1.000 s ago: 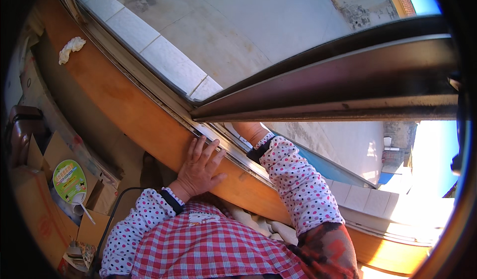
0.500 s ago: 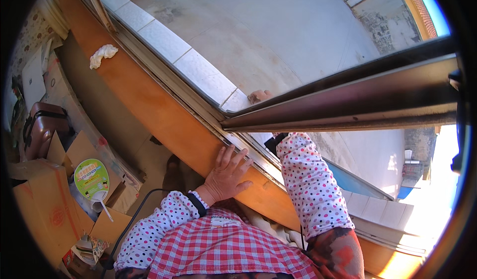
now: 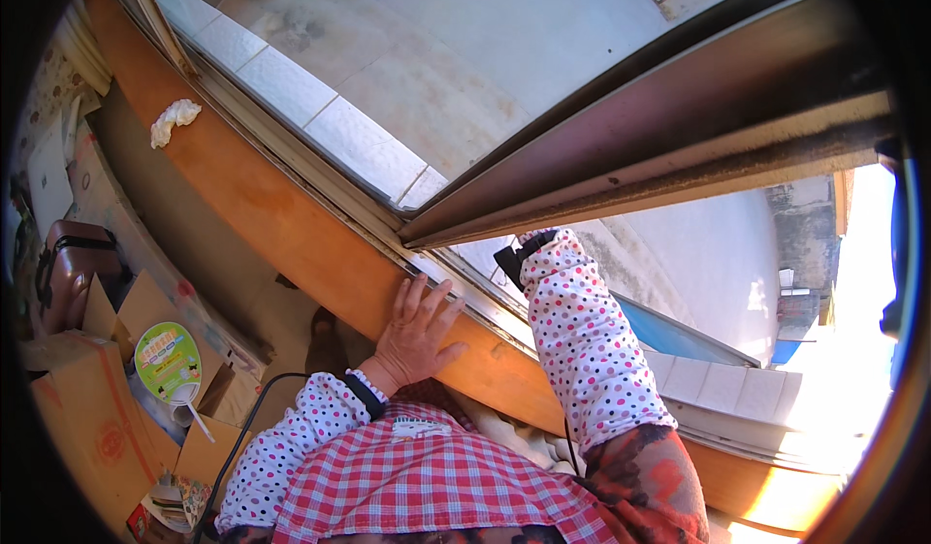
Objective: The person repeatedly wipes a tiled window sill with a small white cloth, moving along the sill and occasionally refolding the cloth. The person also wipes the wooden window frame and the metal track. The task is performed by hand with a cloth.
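Note:
My left hand (image 3: 415,336) lies flat on the orange wooden windowsill (image 3: 281,224), its fingers spread and their tips close to the metal sliding track (image 3: 475,302). Past the edge of the window sash (image 3: 640,146) reaches my right arm, in a white polka-dot sleeve (image 3: 596,340) with a black band at the wrist. The dark sash frame hides my right hand, so neither its fingers nor anything in them can be seen. A crumpled white cloth or tissue (image 3: 176,122) rests farther left along the sill.
Pale tiles (image 3: 354,137) line the outer ledge, with a concrete yard (image 3: 465,40) beyond. Indoors at left are an open cardboard box (image 3: 92,428), a green round hand fan (image 3: 167,362) and a brown suitcase (image 3: 80,268). A black cable (image 3: 247,428) runs by my left sleeve.
My view has shifted, and the sash looks larger and lower. The right fingers, seen through the glass before, are now hidden behind the frame. My left hand stays on the sill.

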{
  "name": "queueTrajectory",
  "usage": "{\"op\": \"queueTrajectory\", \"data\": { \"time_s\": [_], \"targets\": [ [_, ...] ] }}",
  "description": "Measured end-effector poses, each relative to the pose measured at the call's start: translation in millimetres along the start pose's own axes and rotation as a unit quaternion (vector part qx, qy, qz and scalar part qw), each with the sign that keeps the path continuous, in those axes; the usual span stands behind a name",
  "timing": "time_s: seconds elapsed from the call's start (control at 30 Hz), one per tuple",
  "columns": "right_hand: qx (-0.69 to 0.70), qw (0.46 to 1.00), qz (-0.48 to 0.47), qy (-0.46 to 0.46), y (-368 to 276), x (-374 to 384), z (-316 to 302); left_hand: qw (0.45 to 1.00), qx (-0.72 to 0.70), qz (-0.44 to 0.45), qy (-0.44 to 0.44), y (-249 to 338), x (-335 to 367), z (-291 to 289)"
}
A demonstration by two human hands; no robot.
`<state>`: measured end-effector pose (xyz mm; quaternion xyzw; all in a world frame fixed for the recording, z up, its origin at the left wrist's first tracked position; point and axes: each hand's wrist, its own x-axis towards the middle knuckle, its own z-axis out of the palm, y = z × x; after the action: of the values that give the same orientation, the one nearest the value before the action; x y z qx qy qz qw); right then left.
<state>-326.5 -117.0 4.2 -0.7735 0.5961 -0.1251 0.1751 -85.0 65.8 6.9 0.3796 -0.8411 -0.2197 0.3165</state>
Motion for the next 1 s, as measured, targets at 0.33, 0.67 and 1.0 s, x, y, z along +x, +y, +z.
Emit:
{"op": "queueTrajectory", "data": {
  "time_s": [0.33, 0.67, 1.0],
  "targets": [
    [0.059, 0.986, 0.149, 0.042, 32, -132, -36, 1.0, -0.006, 0.005, -0.002, -1, -1, 5],
    [0.122, 0.989, 0.084, 0.002, 8, -157, -18, 1.0, 0.001, 0.001, -0.005, 1, -2, 4],
    [0.766, 0.619, 0.172, 0.023, -22, -120, -73, 0.996, -0.082, -0.01, 0.027, 14, 19, -16]
  ]
}}
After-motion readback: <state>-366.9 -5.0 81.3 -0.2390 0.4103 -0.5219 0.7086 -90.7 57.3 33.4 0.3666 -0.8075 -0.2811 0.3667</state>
